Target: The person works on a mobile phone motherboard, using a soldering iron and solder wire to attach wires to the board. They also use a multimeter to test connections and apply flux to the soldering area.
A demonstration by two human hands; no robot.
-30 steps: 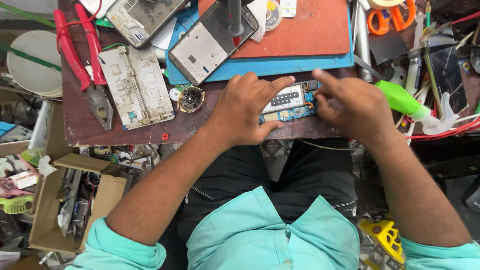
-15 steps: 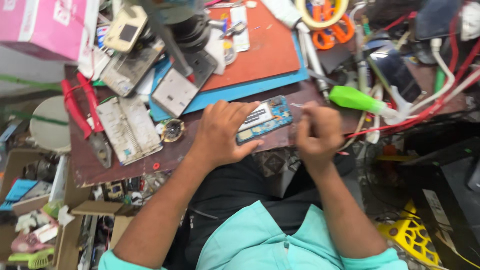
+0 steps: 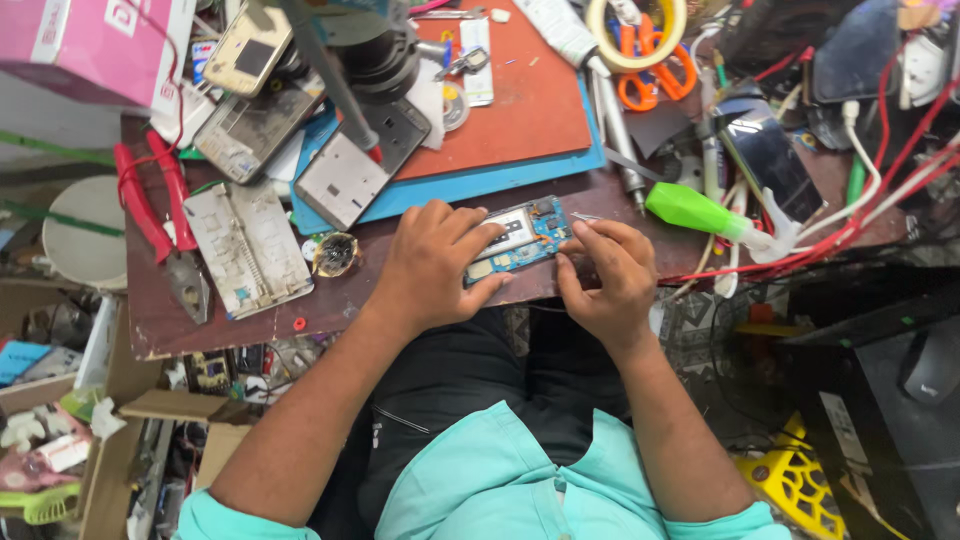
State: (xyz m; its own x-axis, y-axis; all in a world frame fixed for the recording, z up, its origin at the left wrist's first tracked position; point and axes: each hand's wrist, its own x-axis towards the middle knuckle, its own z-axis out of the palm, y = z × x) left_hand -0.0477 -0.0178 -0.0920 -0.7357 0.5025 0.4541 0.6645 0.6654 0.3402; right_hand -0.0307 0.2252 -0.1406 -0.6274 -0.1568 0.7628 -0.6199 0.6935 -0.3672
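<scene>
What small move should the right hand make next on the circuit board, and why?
Probably bring the thin metal tool down onto the blue circuit board: the left hand already pins the board to the table edge, and the right hand holds the tool's tip just beside it.

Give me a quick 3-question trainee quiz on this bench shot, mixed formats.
1. True or false: the left hand rests on the blue circuit board.
2. Which lies left of the left hand? A) red-handled pliers B) green bottle C) orange scissors
3. Fill in: the right hand pinches a thin metal ____ at the board's right end.

Key: 1 true; 2 A; 3 tool (its kind is too small to tell).
</scene>
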